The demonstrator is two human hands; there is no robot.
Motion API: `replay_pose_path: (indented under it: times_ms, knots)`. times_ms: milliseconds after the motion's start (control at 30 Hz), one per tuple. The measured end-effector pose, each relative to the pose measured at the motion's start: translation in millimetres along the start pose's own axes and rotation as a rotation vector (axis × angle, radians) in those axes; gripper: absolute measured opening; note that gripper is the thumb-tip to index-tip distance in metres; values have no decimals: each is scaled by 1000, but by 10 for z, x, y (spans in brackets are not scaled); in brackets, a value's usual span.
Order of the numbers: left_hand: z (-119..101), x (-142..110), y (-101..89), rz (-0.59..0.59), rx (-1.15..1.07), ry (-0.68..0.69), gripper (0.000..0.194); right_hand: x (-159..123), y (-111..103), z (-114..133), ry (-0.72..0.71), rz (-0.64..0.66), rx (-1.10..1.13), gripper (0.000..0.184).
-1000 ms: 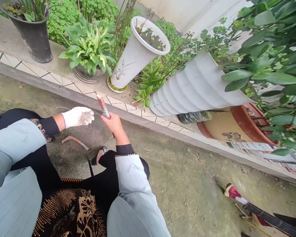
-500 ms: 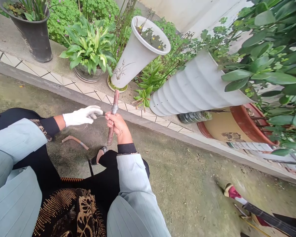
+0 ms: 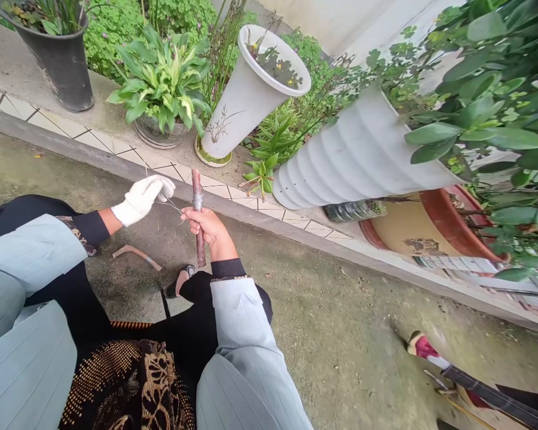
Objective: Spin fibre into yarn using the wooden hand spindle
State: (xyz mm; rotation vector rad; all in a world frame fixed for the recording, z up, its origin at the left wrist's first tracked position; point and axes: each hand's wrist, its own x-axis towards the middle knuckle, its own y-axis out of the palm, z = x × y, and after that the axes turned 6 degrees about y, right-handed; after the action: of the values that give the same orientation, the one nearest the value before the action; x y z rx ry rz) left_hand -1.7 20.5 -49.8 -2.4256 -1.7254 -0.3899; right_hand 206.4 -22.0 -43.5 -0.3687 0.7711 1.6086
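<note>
My bare right hand [image 3: 206, 227] is closed around a short brown stick [image 3: 199, 248], held almost upright. Thin silvery wire [image 3: 198, 201] is wound in a band around the stick above my fingers. A loose length of that wire runs from the stick toward my left hand [image 3: 142, 198], which wears a white knitted glove. Its fingers are pinched on the loose wire, a little left of the stick. On the ground below my left hand lies a bent brown stick [image 3: 137, 255], apart from both hands.
A tiled kerb [image 3: 103, 142] crosses ahead, bearing a black pot [image 3: 67, 68], a leafy plant in a glass bowl [image 3: 155, 132], a tall white planter [image 3: 237, 101] and a ribbed white planter [image 3: 341, 155]. At lower right, another person's red shoe [image 3: 421, 346] rests on the concrete.
My right hand turned the stick from leaning to upright, moving it right, then slightly back left. My left hand's fingers spread near the wire, then closed on it and drew away leftward.
</note>
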Motion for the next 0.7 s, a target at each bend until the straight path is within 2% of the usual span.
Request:
replay_pose_path:
  times_ms: [100, 167, 233, 267, 333, 400, 467, 500, 600, 667, 700]
  knots:
    - [72, 83, 8, -366, -216, -152, 32, -17, 39, 6, -23, -19, -54, 32]
    - [157, 145, -45, -502, -231, -243, 20, -36, 25, 32, -42, -10, -63, 32]
    - [262, 182, -140, -568, -141, -312, 14, -65, -42, 89, -86, -31, -73, 34]
    - [316, 186, -201, -583, -67, -324, 18, -82, -95, 130, -125, -68, -82, 35]
    - [413, 165, -338, -552, 118, -308, 26, -115, -229, 231, -240, -217, -109, 34]
    - [473, 111, -478, -410, 326, -283, 27, -137, -370, 334, -379, -465, -119, 30]
    - [473, 41, -586, -170, 510, -245, 27, -141, -474, 408, -486, -660, -82, 24]
    - [450, 4, -616, -37, 517, -246, 28, -134, -503, 428, -519, -707, -54, 22]
    - [303, -104, -589, 294, 304, -343, 27, -89, -498, 429, -550, -671, -15, 22]
    - [164, -173, -506, 425, 125, -405, 33, -53, -455, 410, -553, -626, -58, 25]
    - [91, -203, -467, 446, 59, -419, 37, -40, -436, 404, -555, -615, -89, 26]
